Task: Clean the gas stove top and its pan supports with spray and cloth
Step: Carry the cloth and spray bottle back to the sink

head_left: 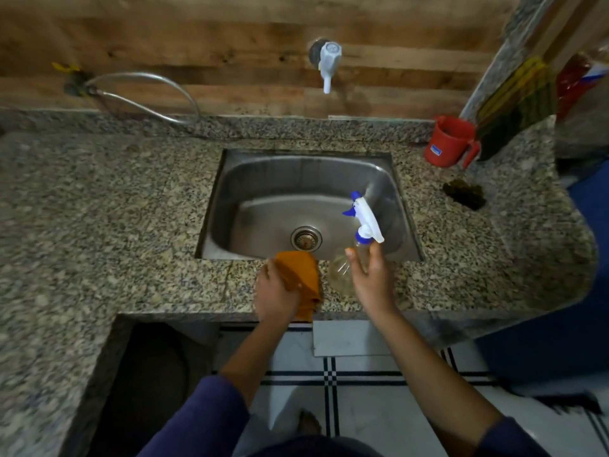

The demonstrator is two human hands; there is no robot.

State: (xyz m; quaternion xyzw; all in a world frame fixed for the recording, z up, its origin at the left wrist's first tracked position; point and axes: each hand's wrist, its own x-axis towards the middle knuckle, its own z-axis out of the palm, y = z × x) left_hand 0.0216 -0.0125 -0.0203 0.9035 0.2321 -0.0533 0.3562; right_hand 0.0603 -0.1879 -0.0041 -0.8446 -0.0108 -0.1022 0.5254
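An orange cloth (301,275) lies folded on the granite counter's front strip, just below the sink. My left hand (275,296) rests on its left side and grips it. A clear spray bottle (342,268) with a white and blue trigger head (364,219) stands tilted right beside the cloth. My right hand (370,278) wraps around the bottle's neck and body from the right. No gas stove or pan supports are in view.
A steel sink (263,179) with a round drain (306,239) sits in the speckled granite counter (115,209). A white tap (328,61) juts from the wooden wall. A red jug (449,141) and a dark scrubber (464,194) stand at right. A metal hose (145,94) loops at left.
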